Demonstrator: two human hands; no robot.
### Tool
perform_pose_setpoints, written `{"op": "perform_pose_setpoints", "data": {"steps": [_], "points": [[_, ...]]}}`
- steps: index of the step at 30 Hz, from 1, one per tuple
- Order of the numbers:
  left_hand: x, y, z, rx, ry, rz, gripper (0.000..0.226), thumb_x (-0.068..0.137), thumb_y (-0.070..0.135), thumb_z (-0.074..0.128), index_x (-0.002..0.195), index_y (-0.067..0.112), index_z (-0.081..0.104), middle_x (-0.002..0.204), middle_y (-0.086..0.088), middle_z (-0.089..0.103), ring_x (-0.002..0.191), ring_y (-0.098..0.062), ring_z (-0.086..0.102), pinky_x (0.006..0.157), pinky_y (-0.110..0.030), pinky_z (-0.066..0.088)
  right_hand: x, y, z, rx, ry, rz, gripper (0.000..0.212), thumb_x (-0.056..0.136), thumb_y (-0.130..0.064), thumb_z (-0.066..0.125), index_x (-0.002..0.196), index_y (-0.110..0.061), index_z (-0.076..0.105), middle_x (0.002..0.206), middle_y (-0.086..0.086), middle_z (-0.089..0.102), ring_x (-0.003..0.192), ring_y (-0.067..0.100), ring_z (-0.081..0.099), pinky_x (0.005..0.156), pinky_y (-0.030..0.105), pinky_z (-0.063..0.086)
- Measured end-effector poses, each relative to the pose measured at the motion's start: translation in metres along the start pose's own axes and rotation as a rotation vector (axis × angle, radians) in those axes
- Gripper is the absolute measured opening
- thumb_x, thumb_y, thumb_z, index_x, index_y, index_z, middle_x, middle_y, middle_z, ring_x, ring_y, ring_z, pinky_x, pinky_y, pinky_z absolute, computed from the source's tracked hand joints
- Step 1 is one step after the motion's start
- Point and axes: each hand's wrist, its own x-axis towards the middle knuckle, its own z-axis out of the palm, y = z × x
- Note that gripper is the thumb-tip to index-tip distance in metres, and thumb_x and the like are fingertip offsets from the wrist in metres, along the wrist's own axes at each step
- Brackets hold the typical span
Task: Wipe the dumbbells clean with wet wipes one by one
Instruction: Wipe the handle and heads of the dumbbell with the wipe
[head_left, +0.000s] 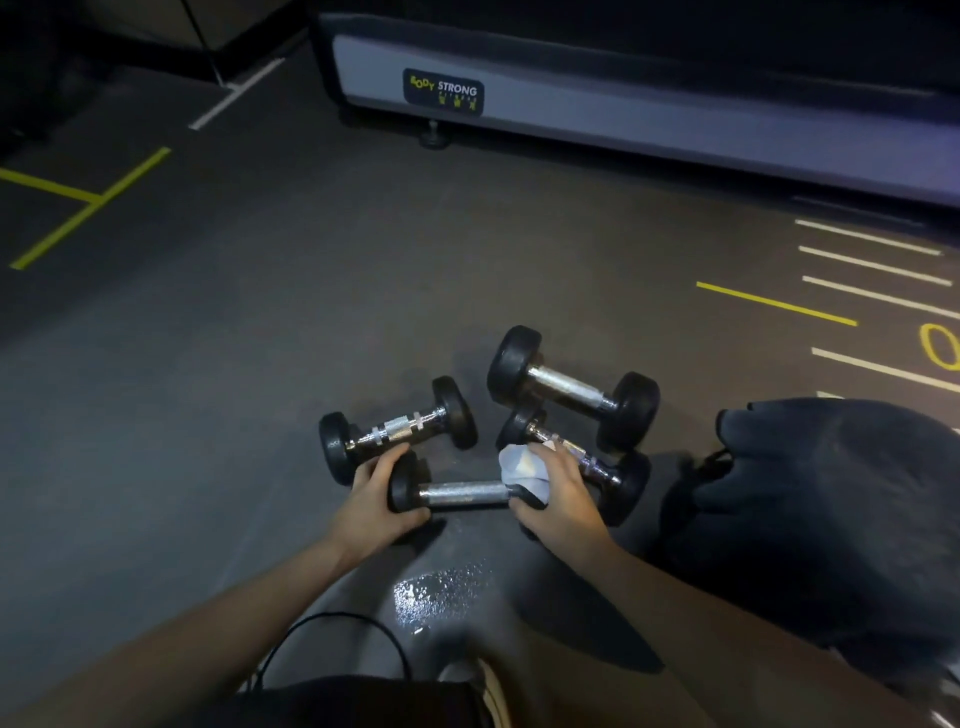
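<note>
Lying crosswise on the dark floor (260, 322) right in front of you is the near dumbbell (462, 492). Your left hand (376, 501) curls round its left head, and your right hand (558, 501) wraps the white wet wipe (522, 470) over its right head. Three more dumbbells lie just beyond: left dumbbell (397, 428), middle dumbbell (592, 462), far dumbbell (571, 387). A black bag (831, 519) sits to your right.

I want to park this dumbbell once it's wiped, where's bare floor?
Bare floor lies left of the dumbbell with the knurled handle, toward the yellow line. It is crowded right: two more dumbbells, then the black bag. A wet patch sits nearest you.
</note>
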Motion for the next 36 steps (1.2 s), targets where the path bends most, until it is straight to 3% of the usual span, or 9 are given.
{"op": "perform_pose_setpoints", "data": {"steps": [3, 8, 13, 17, 20, 23, 30, 34, 36], "points": [[0.004, 0.002, 0.002, 0.005, 0.027, -0.014, 0.098, 0.071, 0.027, 0.089, 0.153, 0.033, 0.035, 0.151, -0.007, 0.034, 0.135, -0.022, 0.045, 0.107, -0.02, 0.03, 0.003, 0.001, 0.008, -0.023, 0.015, 0.025, 0.075, 0.082, -0.02, 0.071, 0.147, -0.031, 0.034, 0.16, -0.006, 0.013, 0.148, 0.014, 0.019, 0.115, 0.029, 0.029], [0.007, 0.01, 0.001, 0.021, 0.069, -0.031, 0.091, 0.07, 0.02, 0.087, 0.149, 0.029, 0.042, 0.139, -0.011, 0.047, 0.123, -0.023, 0.053, 0.101, -0.021, 0.036, 0.005, -0.005, 0.012, -0.11, 0.069, 0.087, 0.073, 0.077, -0.012, 0.064, 0.14, -0.038, 0.039, 0.139, -0.002, 0.032, 0.117, 0.029, 0.052, 0.094, 0.036, 0.047], [0.001, 0.015, 0.005, 0.0, 0.107, -0.043, 0.083, 0.07, 0.016, 0.082, 0.144, 0.029, 0.047, 0.136, -0.008, 0.049, 0.118, -0.026, 0.056, 0.103, -0.033, 0.045, 0.0, -0.008, 0.016, -0.05, 0.121, 0.1, 0.067, 0.077, -0.011, 0.064, 0.134, -0.039, 0.045, 0.137, -0.003, 0.035, 0.108, 0.028, 0.058, 0.091, 0.032, 0.048], [-0.01, 0.012, 0.008, 0.011, 0.11, 0.003, 0.076, 0.069, 0.013, 0.081, 0.138, 0.029, 0.052, 0.126, -0.001, 0.054, 0.109, -0.018, 0.055, 0.093, -0.029, 0.044, -0.019, -0.006, 0.019, -0.027, 0.149, 0.134, 0.067, 0.076, -0.013, 0.065, 0.132, -0.044, 0.045, 0.136, -0.007, 0.034, 0.111, 0.025, 0.057, 0.094, 0.034, 0.049], [-0.021, 0.014, 0.01, 0.02, 0.098, 0.006, 0.074, 0.067, 0.018, 0.081, 0.133, 0.038, 0.053, 0.122, 0.0, 0.058, 0.101, -0.015, 0.058, 0.084, -0.028, 0.044, -0.036, -0.006, 0.014, -0.037, 0.165, 0.148, 0.065, 0.073, -0.015, 0.066, 0.128, -0.045, 0.047, 0.131, -0.008, 0.037, 0.108, 0.025, 0.058, 0.092, 0.037, 0.05], [-0.032, 0.026, 0.004, -0.012, 0.12, 0.0, 0.075, 0.058, 0.031, 0.075, 0.129, 0.043, 0.053, 0.118, 0.001, 0.062, 0.101, -0.017, 0.061, 0.087, -0.031, 0.049, -0.046, -0.015, 0.0, -0.039, 0.19, 0.133, 0.061, 0.073, -0.017, 0.066, 0.125, -0.045, 0.049, 0.126, -0.008, 0.039, 0.104, 0.025, 0.06, 0.088, 0.036, 0.051], [-0.056, 0.109, -0.048, -0.005, 0.217, 0.099, 0.072, 0.065, 0.025, 0.077, 0.117, 0.063, 0.046, 0.113, 0.008, 0.064, 0.101, -0.016, 0.064, 0.091, -0.037, 0.053, -0.06, -0.078, -0.08, -0.053, 0.289, 0.0, 0.055, 0.076, -0.022, 0.066, 0.121, -0.048, 0.047, 0.12, -0.011, 0.039, 0.095, 0.024, 0.061, 0.081, 0.033, 0.05], [-0.077, 0.188, -0.084, 0.046, 0.294, 0.246, 0.072, 0.066, 0.028, 0.076, 0.127, 0.054, 0.048, 0.113, 0.006, 0.064, 0.102, -0.019, 0.064, 0.091, -0.038, 0.053, -0.08, -0.118, -0.138, -0.01, 0.428, -0.032, 0.059, 0.075, -0.016, 0.065, 0.122, -0.046, 0.046, 0.122, -0.012, 0.039, 0.096, 0.026, 0.059, 0.075, 0.028, 0.041], [-0.092, 0.229, -0.096, 0.067, 0.321, 0.319, 0.072, 0.067, 0.028, 0.076, 0.128, 0.053, 0.048, 0.116, 0.007, 0.064, 0.106, -0.02, 0.062, 0.093, -0.037, 0.051, -0.095, -0.133, -0.171, 0.015, 0.497, -0.07, 0.059, 0.075, -0.014, 0.065, 0.12, -0.047, 0.046, 0.123, -0.011, 0.04, 0.094, 0.027, 0.06, 0.077, 0.03, 0.046]]}}
